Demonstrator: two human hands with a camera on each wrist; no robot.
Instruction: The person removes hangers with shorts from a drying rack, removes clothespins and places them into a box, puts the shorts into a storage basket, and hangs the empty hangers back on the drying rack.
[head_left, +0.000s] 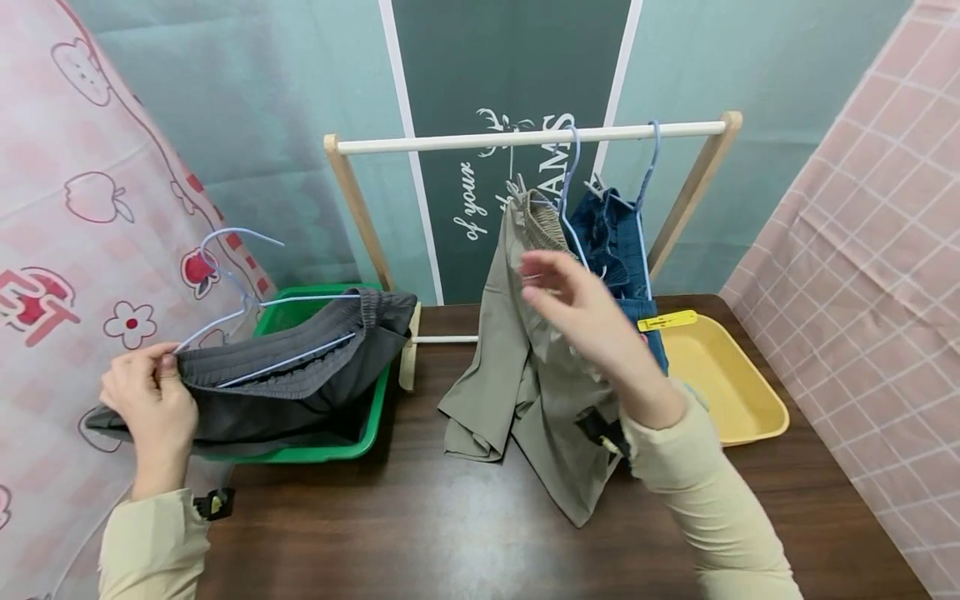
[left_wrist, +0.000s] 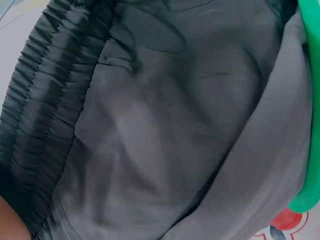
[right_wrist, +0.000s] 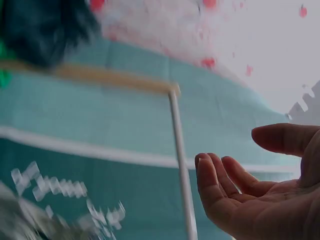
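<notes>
My left hand (head_left: 153, 396) pinches one end of the waistband of a pair of dark grey trousers (head_left: 277, 417), together with the end of a light blue hanger (head_left: 243, 300). The hanger's hook points up. In the left wrist view the gathered waistband and grey cloth (left_wrist: 150, 130) fill most of the picture. My right hand (head_left: 573, 304) is in the air in front of the khaki trousers (head_left: 495, 333), fingers loosely bent, holding nothing. Nothing lies between the thumb and fingers of that hand (right_wrist: 255, 185) in the right wrist view, which is blurred.
A wooden rack with a white rail (head_left: 450, 143) carries the khaki trousers and blue jeans (head_left: 611, 242) on hangers. Beneath the grey trousers stands a green basket (head_left: 367, 433). A yellow basin (head_left: 750, 417) is at the right, with a yellow clothespin (head_left: 667, 321) near its rim.
</notes>
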